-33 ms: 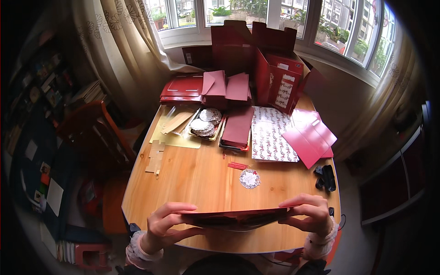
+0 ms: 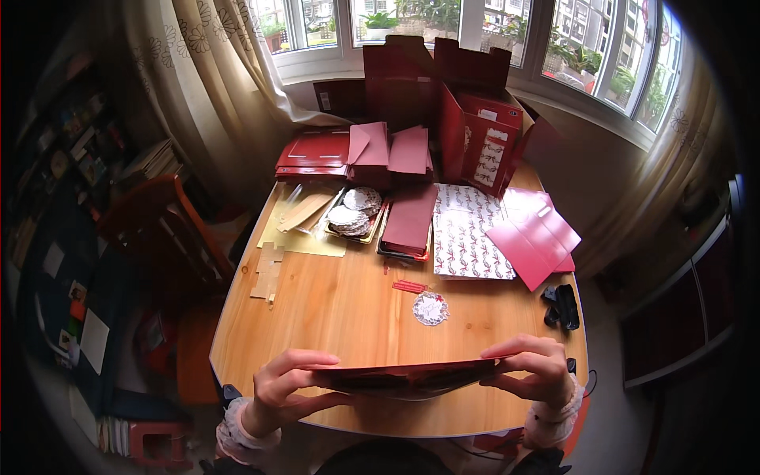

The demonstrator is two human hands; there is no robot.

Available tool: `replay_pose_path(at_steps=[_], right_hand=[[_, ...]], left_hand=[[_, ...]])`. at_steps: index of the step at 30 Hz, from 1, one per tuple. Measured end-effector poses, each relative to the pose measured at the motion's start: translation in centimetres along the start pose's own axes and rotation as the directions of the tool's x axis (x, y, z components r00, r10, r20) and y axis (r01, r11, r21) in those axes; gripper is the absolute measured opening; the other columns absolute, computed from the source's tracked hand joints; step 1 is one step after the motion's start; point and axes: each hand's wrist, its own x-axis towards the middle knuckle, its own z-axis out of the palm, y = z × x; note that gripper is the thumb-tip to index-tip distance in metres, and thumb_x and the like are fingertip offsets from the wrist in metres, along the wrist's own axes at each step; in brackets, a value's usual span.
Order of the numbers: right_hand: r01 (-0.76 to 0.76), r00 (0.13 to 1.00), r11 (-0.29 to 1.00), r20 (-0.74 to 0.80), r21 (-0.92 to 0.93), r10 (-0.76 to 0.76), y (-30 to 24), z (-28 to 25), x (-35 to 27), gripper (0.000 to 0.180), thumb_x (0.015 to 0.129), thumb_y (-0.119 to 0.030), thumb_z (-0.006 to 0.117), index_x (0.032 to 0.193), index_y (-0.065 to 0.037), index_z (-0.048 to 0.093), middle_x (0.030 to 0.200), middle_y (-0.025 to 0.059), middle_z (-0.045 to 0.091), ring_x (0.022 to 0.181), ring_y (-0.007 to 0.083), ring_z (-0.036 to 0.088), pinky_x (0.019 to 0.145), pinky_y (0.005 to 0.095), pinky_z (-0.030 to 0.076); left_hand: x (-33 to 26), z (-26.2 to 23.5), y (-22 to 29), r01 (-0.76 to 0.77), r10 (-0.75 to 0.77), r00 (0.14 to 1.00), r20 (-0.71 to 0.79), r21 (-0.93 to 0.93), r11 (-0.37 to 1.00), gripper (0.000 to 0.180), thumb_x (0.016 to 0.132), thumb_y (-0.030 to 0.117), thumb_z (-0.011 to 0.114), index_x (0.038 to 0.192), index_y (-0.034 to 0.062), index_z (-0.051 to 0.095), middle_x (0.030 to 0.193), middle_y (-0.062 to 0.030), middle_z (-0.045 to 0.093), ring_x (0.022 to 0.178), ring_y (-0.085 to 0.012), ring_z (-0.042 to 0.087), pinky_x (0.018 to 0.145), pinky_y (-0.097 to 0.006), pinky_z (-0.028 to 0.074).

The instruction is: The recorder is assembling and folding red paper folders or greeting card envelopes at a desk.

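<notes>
Between my two hands a dark red sheet of card point(image 2: 419, 378) is held almost edge-on above the near part of the table. My left hand point(image 2: 286, 389) pinches its left end, fingers on top and thumb below. At the right end my right hand point(image 2: 532, 370) grips it the same way. The card bows downward in the middle, and its glossy side faces me at a steep angle. Just beyond it lie a round lacy white paper tag point(image 2: 431, 309) with a small red decoration and a narrow red strip point(image 2: 410, 286).
Across the wooden table point(image 2: 340, 317) sit a black tray of round lacy tags point(image 2: 348, 218), a tray of dark red envelopes point(image 2: 410, 222), a patterned white sheet point(image 2: 471, 237) and pink-red cards point(image 2: 538, 237). Red boxes point(image 2: 483, 134) stand behind; a black tool point(image 2: 566, 307) lies at the right edge.
</notes>
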Motion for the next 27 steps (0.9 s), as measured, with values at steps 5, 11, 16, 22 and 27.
replay_pose_path(at_steps=[5,11,16,22,27], right_hand=[[0.015,0.998,1.0,-0.057,0.007,-0.014,-0.1,0.2,-0.6,0.022,0.069,-0.001,0.083,0.085,-0.001,0.069,0.093,0.0099,0.07,0.07,0.0213,0.069,0.061,0.029,0.056],[-0.043,0.994,0.993,-0.099,0.105,0.054,0.9,1.0,0.6,0.026,0.067,0.003,0.083,0.088,-0.001,0.067,0.09,0.0121,0.068,0.078,0.0251,0.068,0.067,0.0307,0.055],[-0.011,0.993,0.995,-0.115,0.104,0.023,1.0,1.2,1.1,0.026,0.067,0.003,0.083,0.087,0.001,0.067,0.09,0.0126,0.068,0.077,0.0251,0.068,0.066,0.0308,0.055],[-0.021,0.998,0.997,-0.063,0.08,0.026,1.1,2.1,0.3,0.026,0.067,0.002,0.083,0.087,0.002,0.067,0.088,0.0122,0.067,0.076,0.0245,0.068,0.066,0.03,0.054],[0.032,0.967,0.999,-0.254,0.004,-0.03,1.5,2.8,-0.4,0.03,0.064,0.0,0.086,0.089,-0.001,0.069,0.084,0.0111,0.068,0.077,0.0235,0.068,0.066,0.0312,0.055]], left_hand=[[0.0,0.0,-0.4,-0.024,0.024,1.0,-0.005,-0.031,0.999,0.04,0.058,0.01,0.092,0.089,0.0023,0.068,0.099,-0.014,0.068,0.086,-0.0237,0.07,0.072,-0.031,0.059],[0.4,0.2,-2.6,-0.048,0.047,0.999,-0.007,-0.081,0.996,0.039,0.059,0.01,0.091,0.09,0.002,0.069,0.091,-0.0118,0.069,0.082,-0.0236,0.069,0.069,-0.031,0.056],[1.1,0.5,-3.7,-0.056,0.053,0.998,-0.019,-0.166,0.985,0.039,0.058,0.01,0.092,0.089,0.0022,0.069,0.092,-0.0138,0.069,0.082,-0.0233,0.068,0.069,-0.031,0.055],[0.2,0.2,-2.8,-0.116,0.114,0.992,-0.046,-0.042,0.992,0.039,0.057,0.009,0.092,0.09,0.0047,0.07,0.092,-0.0123,0.067,0.081,-0.0218,0.068,0.069,-0.03,0.054],[-0.7,0.4,-3.0,-0.094,0.091,0.99,-0.11,-0.028,0.995,0.037,0.059,0.014,0.092,0.087,0.0059,0.069,0.092,-0.0101,0.065,0.078,-0.019,0.065,0.068,-0.029,0.053]])
